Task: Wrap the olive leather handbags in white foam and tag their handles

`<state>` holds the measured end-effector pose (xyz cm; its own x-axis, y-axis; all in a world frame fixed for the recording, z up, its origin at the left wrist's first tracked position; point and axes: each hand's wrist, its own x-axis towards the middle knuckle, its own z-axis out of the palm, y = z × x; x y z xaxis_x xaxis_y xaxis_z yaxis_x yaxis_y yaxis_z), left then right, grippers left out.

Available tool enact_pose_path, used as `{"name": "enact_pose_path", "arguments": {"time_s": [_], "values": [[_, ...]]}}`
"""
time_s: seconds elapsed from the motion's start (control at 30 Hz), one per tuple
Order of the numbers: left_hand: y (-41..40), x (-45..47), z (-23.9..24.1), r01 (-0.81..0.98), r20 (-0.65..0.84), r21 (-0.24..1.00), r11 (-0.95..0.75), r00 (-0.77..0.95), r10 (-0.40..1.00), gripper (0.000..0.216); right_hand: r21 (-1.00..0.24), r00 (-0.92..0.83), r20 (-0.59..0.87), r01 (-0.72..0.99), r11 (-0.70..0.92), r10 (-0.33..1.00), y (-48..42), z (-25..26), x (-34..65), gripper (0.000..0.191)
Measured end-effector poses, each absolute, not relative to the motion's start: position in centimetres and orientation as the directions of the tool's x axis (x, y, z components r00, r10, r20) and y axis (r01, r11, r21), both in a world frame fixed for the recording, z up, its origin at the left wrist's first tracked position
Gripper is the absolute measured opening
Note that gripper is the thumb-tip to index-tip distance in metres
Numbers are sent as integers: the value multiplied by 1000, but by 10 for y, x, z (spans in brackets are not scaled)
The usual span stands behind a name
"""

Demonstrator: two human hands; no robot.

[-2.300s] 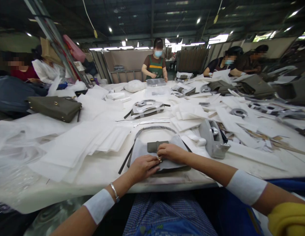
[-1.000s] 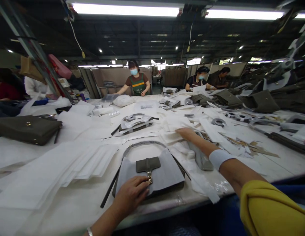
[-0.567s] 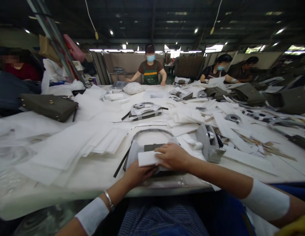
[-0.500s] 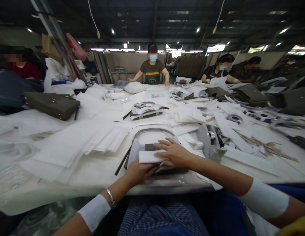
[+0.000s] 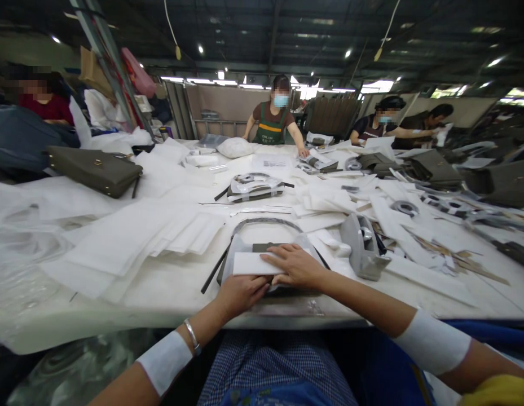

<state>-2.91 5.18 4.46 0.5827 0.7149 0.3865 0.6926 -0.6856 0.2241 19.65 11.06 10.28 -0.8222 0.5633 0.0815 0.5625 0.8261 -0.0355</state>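
An olive-grey handbag [image 5: 264, 247] with a wrapped, arched handle [image 5: 268, 221] lies at the table's front edge, partly covered by thin white wrapping. A folded white foam sheet [image 5: 248, 264] rests across its front part. My left hand [image 5: 243, 294] is closed along the near edge of this foam, its fingers pointing right and partly hidden. From the right, my right hand [image 5: 296, 265] lies over the foam's right end, fingers stretched out and slightly spread. Both hands nearly meet at the front of the bag.
Stacked white foam sheets [image 5: 160, 237] spread to the left, near another olive handbag [image 5: 95, 169]. A grey wrapped bag [image 5: 363, 248] and scattered foam strips [image 5: 431, 276] lie right. Beyond is a wrapped bag [image 5: 255, 189]. A co-worker [image 5: 272, 121] stands across the table.
The foam sheet has shifted slightly left and lies flatter on the bag. My hands have stayed close to it. The co-worker opposite has reached toward a wrapped bag.
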Motion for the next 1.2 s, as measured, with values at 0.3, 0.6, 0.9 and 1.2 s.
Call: {"name": "enact_pose_path", "arguments": {"time_s": [0.3, 0.6, 0.9, 1.2], "values": [[48, -31, 39, 691, 414, 224, -688, 571, 709, 24, -90, -808, 111, 571, 816, 578, 98, 79, 197, 57], [37, -14, 74, 649, 574, 373, -663, 400, 715, 42, -157, -804, 130, 561, 813, 580, 101, 70, 202, 61], [57, 12, 22, 766, 485, 186, -615, 473, 735, 70, -79, -763, 400, 524, 848, 508, 89, 66, 213, 35], [72, 2, 8, 700, 460, 203, -685, 549, 698, 75, -173, 88, 304, 984, -35, 949, -31, 101, 410, 30]]}}
